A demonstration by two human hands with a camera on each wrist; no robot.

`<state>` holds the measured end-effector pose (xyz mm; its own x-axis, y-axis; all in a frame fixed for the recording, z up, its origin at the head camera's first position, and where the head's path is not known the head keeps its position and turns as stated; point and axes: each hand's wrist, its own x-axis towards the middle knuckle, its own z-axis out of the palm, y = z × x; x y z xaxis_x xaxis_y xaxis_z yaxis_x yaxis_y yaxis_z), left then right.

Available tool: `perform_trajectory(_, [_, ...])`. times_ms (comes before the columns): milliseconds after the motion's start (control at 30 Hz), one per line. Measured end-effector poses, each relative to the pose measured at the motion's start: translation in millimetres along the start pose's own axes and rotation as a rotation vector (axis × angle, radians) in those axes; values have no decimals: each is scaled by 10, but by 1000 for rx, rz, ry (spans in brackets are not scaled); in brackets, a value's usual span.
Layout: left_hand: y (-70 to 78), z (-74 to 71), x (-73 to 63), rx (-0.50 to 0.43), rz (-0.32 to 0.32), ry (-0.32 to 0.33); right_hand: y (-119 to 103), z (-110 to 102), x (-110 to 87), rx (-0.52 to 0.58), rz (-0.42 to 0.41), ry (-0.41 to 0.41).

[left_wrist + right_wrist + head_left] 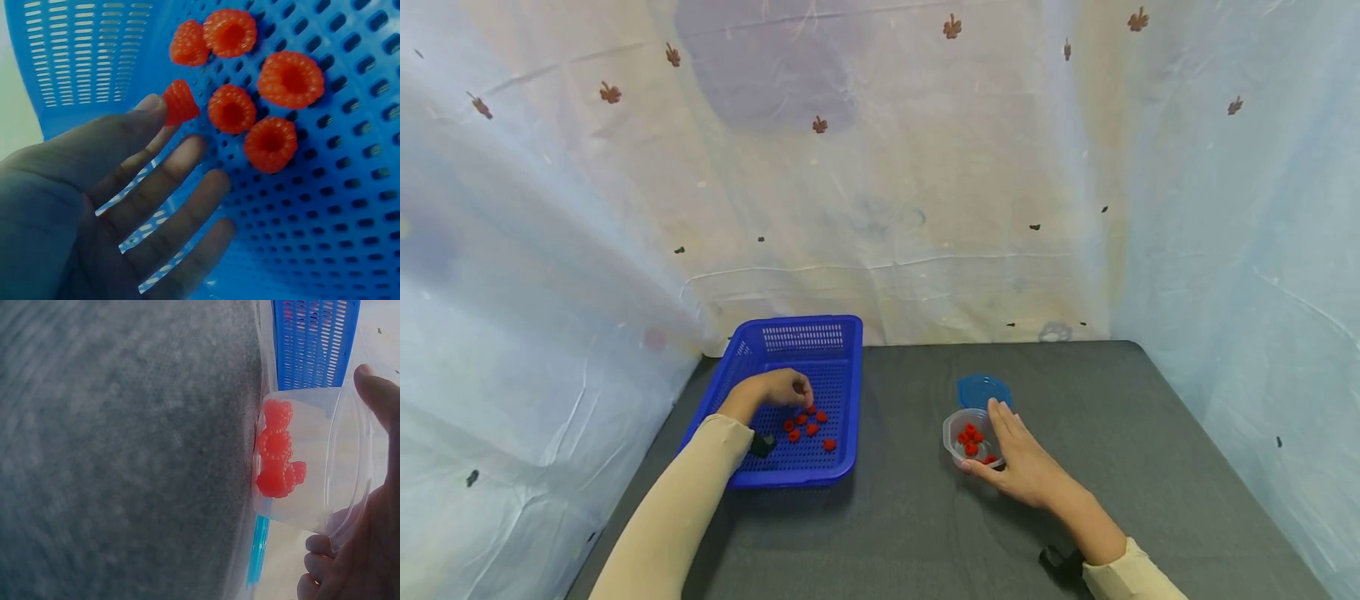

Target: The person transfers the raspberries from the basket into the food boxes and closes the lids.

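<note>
Inside the blue basket (855, 392), my left hand (781, 387) pinches a red raspberry (181, 103) between thumb and index finger, the other fingers spread. Several more raspberries (291, 80) lie on the perforated basket floor, hollow ends showing on most. My right hand (1030, 468) holds a clear plastic tub (312, 425) at its rim, thumb on one side and fingers on the other. The tub stands upright on the table with several raspberries (275, 478) at its bottom. Just behind it lies a blue lid (981, 389).
A dark grey cloth covers the table (910, 533). The basket stands at the left, the tub to its right with a gap between. Pale plastic sheeting (895, 192) hangs behind and at both sides. Black straps (1063, 565) circle my wrists.
</note>
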<state>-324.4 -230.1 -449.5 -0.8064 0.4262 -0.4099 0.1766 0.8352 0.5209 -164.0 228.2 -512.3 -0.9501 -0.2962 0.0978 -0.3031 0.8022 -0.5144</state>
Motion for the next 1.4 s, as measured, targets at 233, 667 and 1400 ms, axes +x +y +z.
perform_trajectory(233, [76,-18,-19,38,51,38,5,3,-10,-1,10,-6])
perform_trajectory(667, [139,-66,-33,71,117,212,8,0,0,-11,15,-18])
perform_trajectory(1400, [470,-89,-178,-7,251,338,-18,14,14,-17,6,-4])
